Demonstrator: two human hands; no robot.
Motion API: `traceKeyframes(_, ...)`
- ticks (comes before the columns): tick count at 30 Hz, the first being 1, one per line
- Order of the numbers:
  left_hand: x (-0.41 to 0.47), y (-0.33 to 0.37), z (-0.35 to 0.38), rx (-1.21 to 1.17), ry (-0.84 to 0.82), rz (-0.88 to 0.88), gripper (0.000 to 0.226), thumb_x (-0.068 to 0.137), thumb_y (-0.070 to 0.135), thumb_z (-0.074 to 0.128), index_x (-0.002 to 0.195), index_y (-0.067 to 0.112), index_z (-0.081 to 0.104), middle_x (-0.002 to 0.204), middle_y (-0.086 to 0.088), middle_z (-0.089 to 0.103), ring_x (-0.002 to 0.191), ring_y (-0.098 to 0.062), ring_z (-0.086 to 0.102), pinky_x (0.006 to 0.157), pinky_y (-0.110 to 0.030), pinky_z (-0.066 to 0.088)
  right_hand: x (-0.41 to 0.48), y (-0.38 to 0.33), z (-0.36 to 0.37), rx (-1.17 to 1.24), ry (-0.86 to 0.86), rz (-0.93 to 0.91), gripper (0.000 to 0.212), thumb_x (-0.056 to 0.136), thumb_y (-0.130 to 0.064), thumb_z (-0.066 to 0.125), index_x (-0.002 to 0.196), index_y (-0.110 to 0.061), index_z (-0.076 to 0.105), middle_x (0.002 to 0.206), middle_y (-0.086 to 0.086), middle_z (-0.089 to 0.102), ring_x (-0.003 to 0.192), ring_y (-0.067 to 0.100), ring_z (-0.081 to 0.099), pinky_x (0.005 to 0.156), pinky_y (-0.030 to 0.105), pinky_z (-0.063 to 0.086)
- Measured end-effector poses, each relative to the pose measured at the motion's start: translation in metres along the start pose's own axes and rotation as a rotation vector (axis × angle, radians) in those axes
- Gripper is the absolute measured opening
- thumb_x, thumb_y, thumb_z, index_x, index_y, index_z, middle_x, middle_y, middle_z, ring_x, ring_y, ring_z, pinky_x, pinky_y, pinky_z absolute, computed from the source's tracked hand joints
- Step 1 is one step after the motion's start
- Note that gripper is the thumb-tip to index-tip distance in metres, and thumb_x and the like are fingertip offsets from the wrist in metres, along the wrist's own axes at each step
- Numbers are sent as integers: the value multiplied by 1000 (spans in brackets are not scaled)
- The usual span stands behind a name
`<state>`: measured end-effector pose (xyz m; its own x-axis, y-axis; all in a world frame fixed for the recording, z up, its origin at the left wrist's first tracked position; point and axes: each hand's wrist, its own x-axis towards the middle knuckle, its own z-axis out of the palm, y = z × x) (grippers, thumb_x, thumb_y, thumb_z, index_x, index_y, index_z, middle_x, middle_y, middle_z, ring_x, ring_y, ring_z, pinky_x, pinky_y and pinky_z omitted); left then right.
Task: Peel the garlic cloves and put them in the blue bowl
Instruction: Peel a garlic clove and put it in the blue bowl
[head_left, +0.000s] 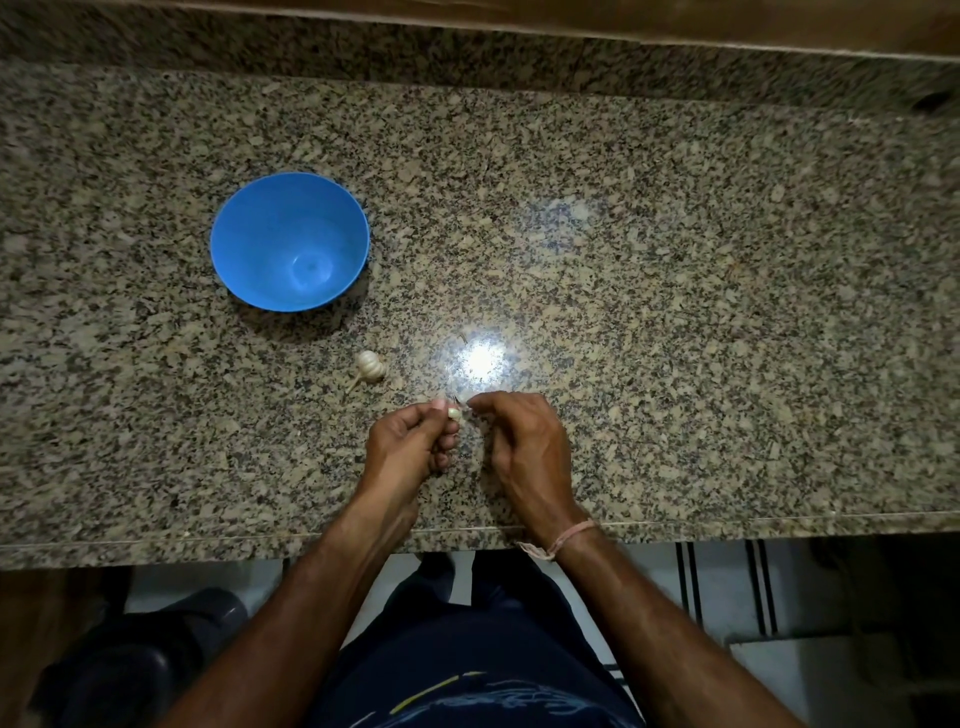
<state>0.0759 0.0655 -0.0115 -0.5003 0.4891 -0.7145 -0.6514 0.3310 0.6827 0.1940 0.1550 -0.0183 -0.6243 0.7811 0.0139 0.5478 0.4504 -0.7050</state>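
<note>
Fingers (415, 415) of the left hand (410, 441) curl around a small garlic clove (454, 413), pinching it just below the middle of the frame, above the speckled granite tabletop (675, 312). Beside it, the right hand (524, 447) has its fingertips drawn together at a thin bit of pale skin (464, 400) right next to the clove; whether that skin is attached to the clove is too small to tell. Both hands sit close together, their fingertips nearly meeting, near the front edge of the tabletop. A pinkish thread band (566, 538) circles the right wrist.

Up and to the left of the hands, the rest of the garlic bulb (371, 367) lies on its side on the tabletop, its stem pointing toward the lower left. Farther up and left stands the blue bowl (270, 228), upright, well apart from the hands and near the bulb; its inside shows only smooth blue. A bright light reflection (483, 358) glares off the stone just above the hands. At the bottom of the frame, dark clothing (467, 649) and a pale tiled floor (717, 597) appear below the tabletop's edge.
</note>
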Motion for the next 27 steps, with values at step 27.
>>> traceKeyframes(27, -3, 1, -4, 279, 146, 199, 17, 96, 0, 66, 96, 15, 73, 92, 1, 75, 85, -21, 71, 67, -30, 61, 5, -5, 0, 619, -114, 331, 15, 95, -9, 74, 109, -9, 78, 106, -1, 79, 103, 14, 74, 96, 40, 60)
